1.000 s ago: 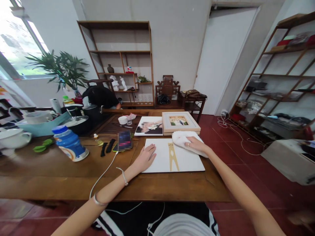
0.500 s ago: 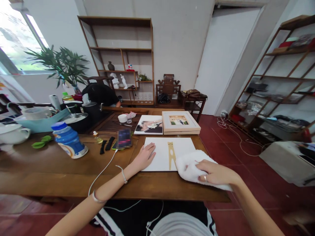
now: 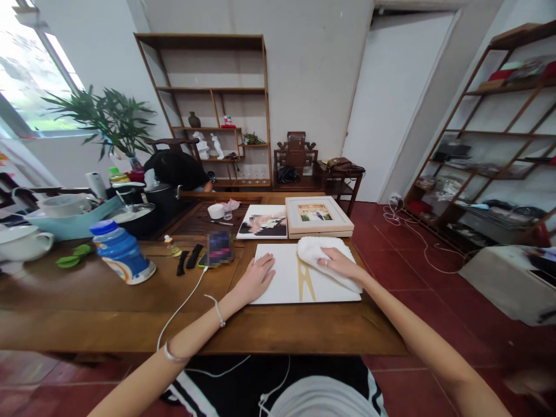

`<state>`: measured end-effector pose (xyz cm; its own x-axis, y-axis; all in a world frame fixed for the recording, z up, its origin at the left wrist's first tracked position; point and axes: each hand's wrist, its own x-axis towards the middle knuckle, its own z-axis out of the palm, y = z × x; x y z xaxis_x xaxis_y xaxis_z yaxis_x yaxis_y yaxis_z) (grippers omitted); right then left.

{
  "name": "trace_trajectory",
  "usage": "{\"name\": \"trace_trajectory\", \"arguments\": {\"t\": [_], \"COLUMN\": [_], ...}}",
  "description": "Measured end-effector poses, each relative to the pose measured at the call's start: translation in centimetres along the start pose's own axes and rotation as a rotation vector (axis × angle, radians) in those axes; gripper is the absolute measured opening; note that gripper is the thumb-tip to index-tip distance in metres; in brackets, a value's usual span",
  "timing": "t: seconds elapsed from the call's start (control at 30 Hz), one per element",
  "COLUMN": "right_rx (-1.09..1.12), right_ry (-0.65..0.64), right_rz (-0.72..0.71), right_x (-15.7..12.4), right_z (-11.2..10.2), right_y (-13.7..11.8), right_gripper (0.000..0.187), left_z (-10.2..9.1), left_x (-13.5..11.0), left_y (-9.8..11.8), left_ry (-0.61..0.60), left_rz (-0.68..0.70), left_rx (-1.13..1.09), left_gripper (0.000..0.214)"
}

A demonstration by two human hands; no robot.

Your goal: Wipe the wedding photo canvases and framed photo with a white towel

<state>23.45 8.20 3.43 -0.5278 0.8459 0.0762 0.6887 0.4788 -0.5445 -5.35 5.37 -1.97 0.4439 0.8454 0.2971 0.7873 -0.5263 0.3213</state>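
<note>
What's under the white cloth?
The white cloth, under the right hand, covers part of the white board and part of the tan piece, whose two legs show. The surface beneath is hidden.

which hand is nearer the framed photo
Right. The right hand holds a white cloth just in front of the framed photo; the left hand lies farther off, front-left.

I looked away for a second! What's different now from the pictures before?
The right grip, holding the white cloth, went from the near right corner of the white board back up to its far side. The cloth now covers the tan shape's top. Nothing was let go. The left grip stayed flat on the board.
</note>
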Motion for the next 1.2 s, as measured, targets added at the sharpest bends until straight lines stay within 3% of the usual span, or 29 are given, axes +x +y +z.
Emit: {"name": "trace_trajectory", "arguments": {"t": [0.1, 0.27, 0.37, 0.53, 0.7, 0.87, 0.97, 1.2], "right_rx": [-0.051, -0.101, -0.093, -0.124, -0.171, -0.204, -0.232, -0.277], "right_ry": [-0.005, -0.140, -0.182, -0.128, -0.039, -0.012, -0.034, -0.146], "right_rz": [-0.038, -0.364, -0.366, -0.123, -0.110, -0.112, -0.146, -0.372], "right_x": [-2.0, -6.2, -6.5, -2.4, 3.1, 4.5, 2.8, -5.1], "right_z": [1.6, 3.4, 3.3, 2.5, 2.0, 2.3, 3.0, 4.0], "right_y": [-1.8, -6.0, -6.4, -3.1, -1.7, -2.7, -4.1, -8.3], "right_gripper": [0.018, 0.015, 0.014, 0.024, 0.024, 0.024, 0.021, 0.014], "left_z": [0.0, -0.1, -0.2, -0.2, -0.2, -0.3, -0.2, 0.1], "left_x": [0.0, 0.0, 0.0, 0.1, 0.1, 0.1, 0.1, 0.1], "left_y": [0.1, 0.3, 0.3, 0.3, 0.1, 0.3, 0.3, 0.3], "left_ry": [-0.004, -0.013, -0.013, -0.030, -0.030, -0.034, -0.035, -0.007], "left_rz": [-0.005, -0.021, -0.021, -0.021, -0.019, -0.023, -0.017, -0.022], "left_rx": [0.006, 0.020, 0.014, 0.014, -0.005, 0.004, 0.006, 0.015], "left_gripper": [0.037, 0.038, 0.038, 0.038, 0.037, 0.038, 0.038, 0.037]}}
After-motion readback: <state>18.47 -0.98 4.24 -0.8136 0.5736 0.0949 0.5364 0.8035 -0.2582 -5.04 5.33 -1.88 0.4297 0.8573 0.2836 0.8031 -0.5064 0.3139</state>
